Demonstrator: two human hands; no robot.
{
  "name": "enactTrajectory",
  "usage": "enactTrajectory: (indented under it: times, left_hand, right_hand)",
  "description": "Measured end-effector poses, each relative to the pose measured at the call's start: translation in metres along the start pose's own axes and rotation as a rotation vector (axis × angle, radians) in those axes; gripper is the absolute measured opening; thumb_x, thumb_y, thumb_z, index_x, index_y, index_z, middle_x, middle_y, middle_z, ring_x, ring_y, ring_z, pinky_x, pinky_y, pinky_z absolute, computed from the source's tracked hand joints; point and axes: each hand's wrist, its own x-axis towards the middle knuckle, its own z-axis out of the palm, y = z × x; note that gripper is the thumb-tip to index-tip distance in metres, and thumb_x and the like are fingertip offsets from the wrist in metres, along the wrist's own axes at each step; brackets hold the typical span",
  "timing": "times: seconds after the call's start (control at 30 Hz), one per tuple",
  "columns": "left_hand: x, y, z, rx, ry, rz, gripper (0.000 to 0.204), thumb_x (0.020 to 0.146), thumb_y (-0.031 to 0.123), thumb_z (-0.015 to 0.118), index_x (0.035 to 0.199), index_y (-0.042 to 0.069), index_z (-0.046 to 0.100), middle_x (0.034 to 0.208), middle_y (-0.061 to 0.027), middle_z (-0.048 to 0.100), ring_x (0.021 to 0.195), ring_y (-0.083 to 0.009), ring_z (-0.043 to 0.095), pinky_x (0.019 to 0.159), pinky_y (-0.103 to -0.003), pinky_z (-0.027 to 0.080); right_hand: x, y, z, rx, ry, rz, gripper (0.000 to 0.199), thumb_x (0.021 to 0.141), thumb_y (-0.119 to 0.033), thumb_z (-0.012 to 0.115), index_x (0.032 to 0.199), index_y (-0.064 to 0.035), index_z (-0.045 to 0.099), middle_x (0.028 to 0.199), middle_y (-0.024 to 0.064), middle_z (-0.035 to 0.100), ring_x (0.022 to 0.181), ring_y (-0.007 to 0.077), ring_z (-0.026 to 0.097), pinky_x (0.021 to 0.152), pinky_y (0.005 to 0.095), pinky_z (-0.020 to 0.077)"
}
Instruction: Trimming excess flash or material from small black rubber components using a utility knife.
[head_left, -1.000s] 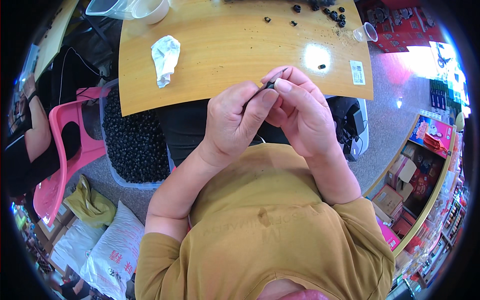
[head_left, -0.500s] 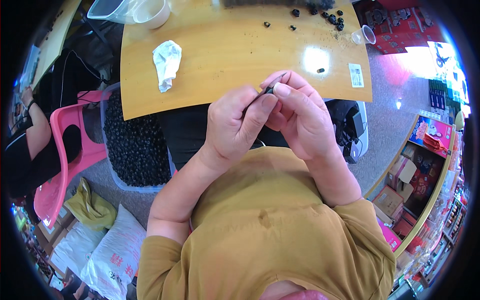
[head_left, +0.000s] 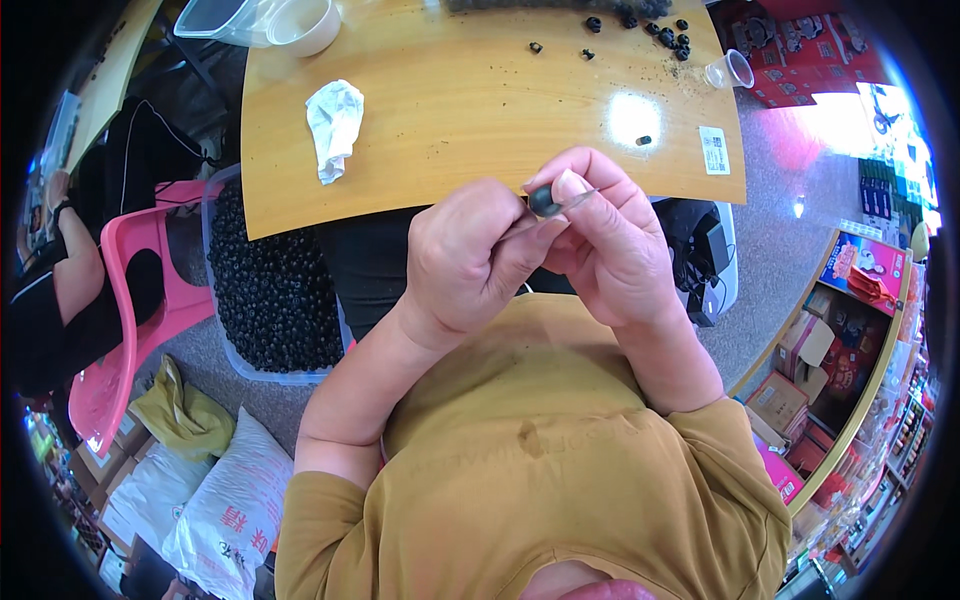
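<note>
Both hands meet above the table's near edge. My right hand (head_left: pixel 615 240) pinches a dark, glossy round piece (head_left: pixel 542 201) between thumb and fingers; its exact kind is unclear. My left hand (head_left: pixel 460 255) is closed around a knife with a thin, pointed blade (head_left: pixel 578 201). The handle is hidden inside the fist. The blade lies across the near side of the round piece, its tip by my right thumb. Below and to the left stands a clear tub (head_left: pixel 272 377) filled with many similar small black pieces (head_left: pixel 270 290).
On the wooden table (head_left: pixel 450 100) lie a crumpled white cloth (head_left: pixel 335 125), several black pieces (head_left: pixel 667 38), one small dark bit (head_left: pixel 643 140) and a tipped clear cup (head_left: pixel 730 70). Plastic containers (head_left: pixel 303 28) stand far left. A pink chair (head_left: pixel 120 290) and another person's arm (head_left: pixel 75 245) are at left.
The knife tip has swung down and right, from above the piece to its near side. More of the round piece shows now. My left fist has turned slightly.
</note>
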Motion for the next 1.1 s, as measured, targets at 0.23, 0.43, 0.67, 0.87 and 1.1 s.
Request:
enactTrajectory:
  times: [0.23,0.43,0.67,0.87,1.1]
  left_hand:
    - [0.0,0.002,-0.006,0.189,-0.045,0.218,0.027,0.071,0.019,0.069,0.064,0.006,0.047,0.053,-0.0068,0.042,0.044,-0.0224,0.044,0.039,-0.03,0.036]
    - [0.004,0.008,-0.012,0.183,-0.028,0.18,0.03,0.071,0.02,0.069,0.063,0.006,0.044,0.053,-0.0066,0.041,0.043,-0.0214,0.044,0.038,-0.031,0.035]
    - [0.004,0.004,-0.006,0.22,-0.033,0.191,0.031,0.071,0.02,0.068,0.062,0.006,0.043,0.053,-0.007,0.04,0.043,-0.022,0.043,0.038,-0.032,0.034]
    - [0.003,0.008,-0.01,0.229,-0.005,0.145,0.032,0.07,0.022,0.069,0.06,0.006,0.043,0.052,-0.0063,0.038,0.041,-0.0221,0.041,0.038,-0.031,0.033]
    - [0.003,0.003,-0.006,0.266,0.065,0.211,0.029,0.076,0.02,0.066,0.062,0.005,0.046,0.052,-0.0066,0.039,0.041,-0.0213,0.041,0.037,-0.031,0.032]
  right_hand:
    - [-0.004,-0.002,0.005,0.039,0.028,0.014,0.017,0.089,-0.021,0.054,0.088,-0.0046,0.055,0.07,-0.0025,0.051,0.055,0.0023,0.038,0.049,0.0164,0.0318]
    - [-0.004,-0.003,-0.001,0.018,-0.128,0.021,0.021,0.09,-0.021,0.051,0.095,-0.0013,0.052,0.083,0.005,0.056,0.071,0.009,0.057,0.058,0.0222,0.0507]
    - [-0.004,-0.003,0.0,0.002,-0.024,0.016,0.018,0.09,-0.022,0.053,0.091,-0.0039,0.053,0.075,0.0006,0.054,0.063,0.0054,0.048,0.056,0.0203,0.0429]
    - [-0.003,-0.004,0.004,-0.019,-0.069,0.04,0.016,0.09,-0.021,0.052,0.091,-0.0042,0.053,0.077,0.0002,0.056,0.062,0.0035,0.052,0.051,0.017,0.0431]
    - [0.0,-0.009,0.01,0.013,-0.102,0.039,0.016,0.09,-0.022,0.053,0.087,-0.0058,0.054,0.07,-0.003,0.053,0.056,0.001,0.042,0.047,0.015,0.031]
